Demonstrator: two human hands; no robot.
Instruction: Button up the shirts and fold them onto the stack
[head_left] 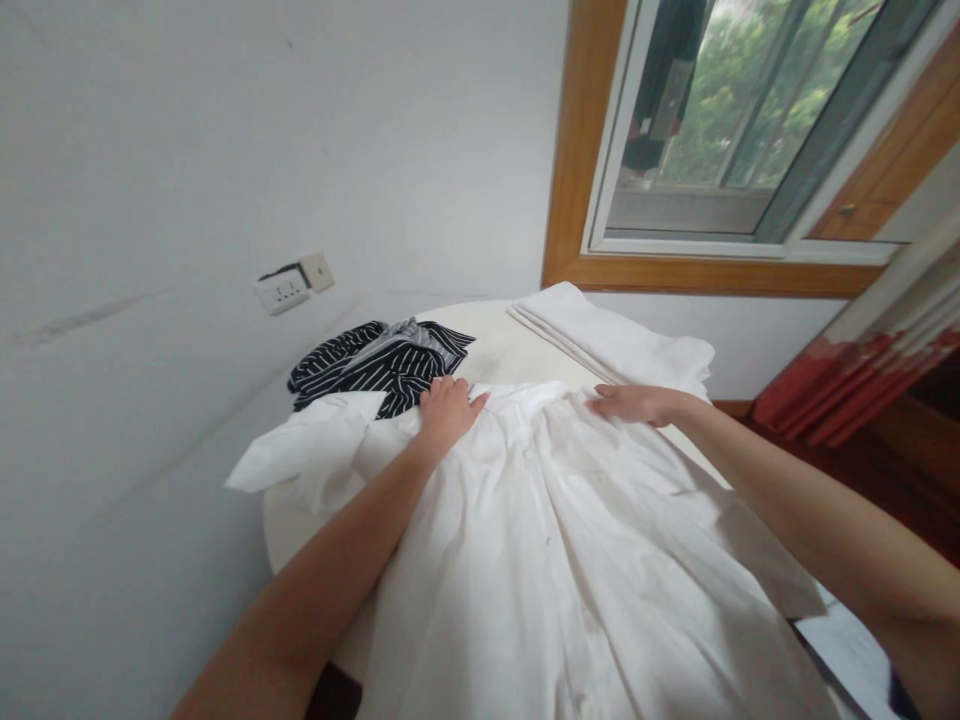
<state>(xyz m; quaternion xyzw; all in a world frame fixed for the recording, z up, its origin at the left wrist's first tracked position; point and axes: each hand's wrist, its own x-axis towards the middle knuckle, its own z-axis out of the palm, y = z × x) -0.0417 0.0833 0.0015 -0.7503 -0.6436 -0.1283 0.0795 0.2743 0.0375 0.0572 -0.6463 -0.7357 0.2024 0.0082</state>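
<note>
Head view, and here's the shirt [510,560], white and wide, spread over the round table [495,345], its button line running down the middle towards the person and its gathered top end at the far side. Both hands are on it, well apart from each other, one at either side of that top end! The left hand [454,408] lies back-up on the cloth, thumb out to the side; whether it grips or just presses, I can't tell from here. Over on the other side, the right hand [628,402] has its fingertips at the shirt's edge, and whether they pinch it, I can't tell either.

One sleeve [307,440] sprawls out to the left, over the table's rim by the wall [150,170]. Just beyond the left hand sits a rumpled heap of black-and-white striped cloth [386,365]. And beyond the right hand, a folded white cloth [619,340] lies in flat layers, close by the wrist.

Up on the wall, a socket [283,290] with a small plate [317,271] right beside it. To the right, a wood-framed window [720,130] shows greenery through the glass, and a red-and-cream curtain [855,380] hangs at the far right.
</note>
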